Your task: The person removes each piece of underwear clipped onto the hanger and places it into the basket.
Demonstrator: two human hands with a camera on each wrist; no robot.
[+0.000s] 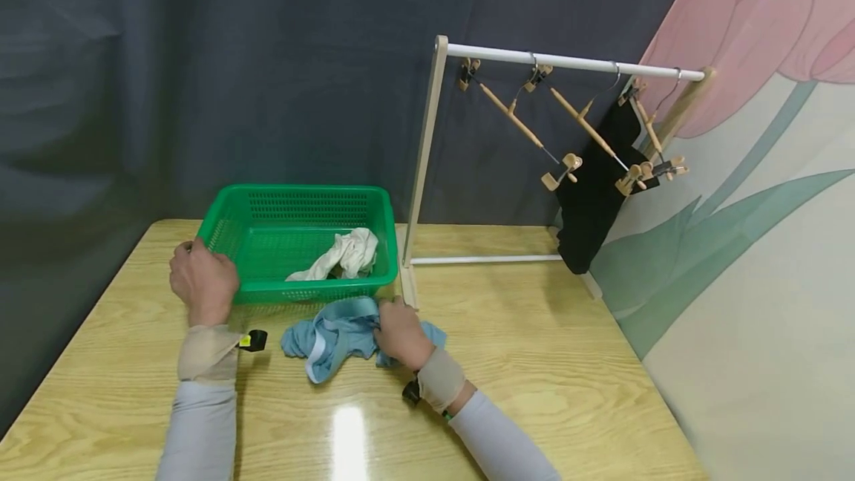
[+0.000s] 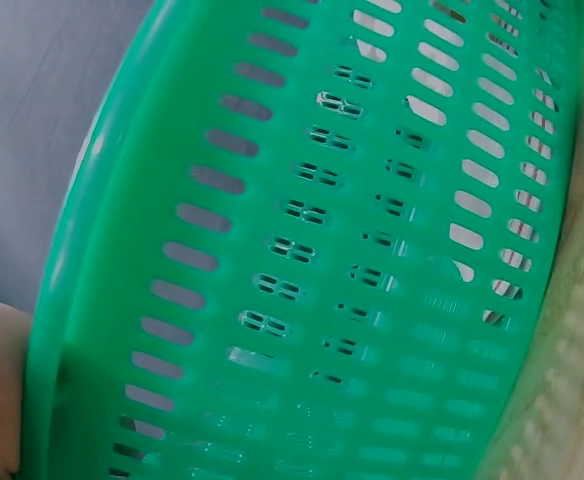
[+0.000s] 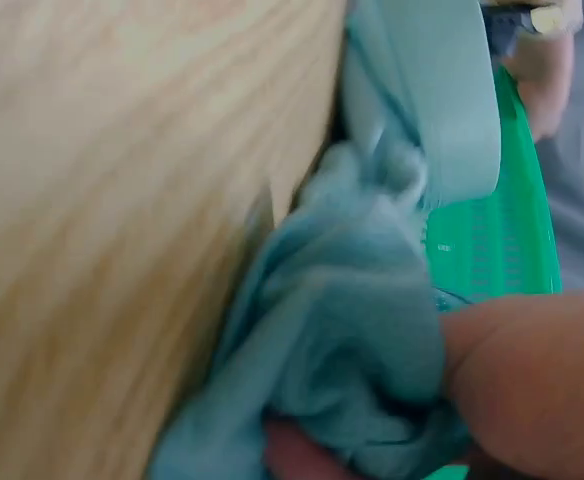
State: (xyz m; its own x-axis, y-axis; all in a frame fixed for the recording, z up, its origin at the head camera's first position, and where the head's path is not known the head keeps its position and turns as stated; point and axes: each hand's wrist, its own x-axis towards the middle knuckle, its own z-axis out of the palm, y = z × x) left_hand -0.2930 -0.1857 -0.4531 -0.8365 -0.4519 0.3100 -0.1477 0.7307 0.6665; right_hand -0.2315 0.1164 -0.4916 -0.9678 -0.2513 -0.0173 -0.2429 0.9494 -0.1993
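Note:
My left hand (image 1: 203, 280) grips the near left rim of a green plastic basket (image 1: 230, 199); in the left wrist view the slotted basket wall (image 2: 242, 220) fills most of the picture. A crumpled white cloth (image 1: 357, 249) lies in the basket's right part. In front of the basket, a bunched light-blue garment (image 1: 337, 340) with a pale band rests on the table. My right hand (image 1: 404, 334) holds its right portion. In the right wrist view the fingers and thumb (image 3: 532, 380) pinch the blue fabric (image 3: 342, 290).
A rack with a white top bar (image 1: 574, 61) stands right of the basket. Wooden clip hangers (image 1: 510, 116) hang from it, and a black garment (image 1: 591, 199) hangs at its right end. A painted wall (image 1: 748, 258) borders the wooden table (image 1: 521, 407) on the right.

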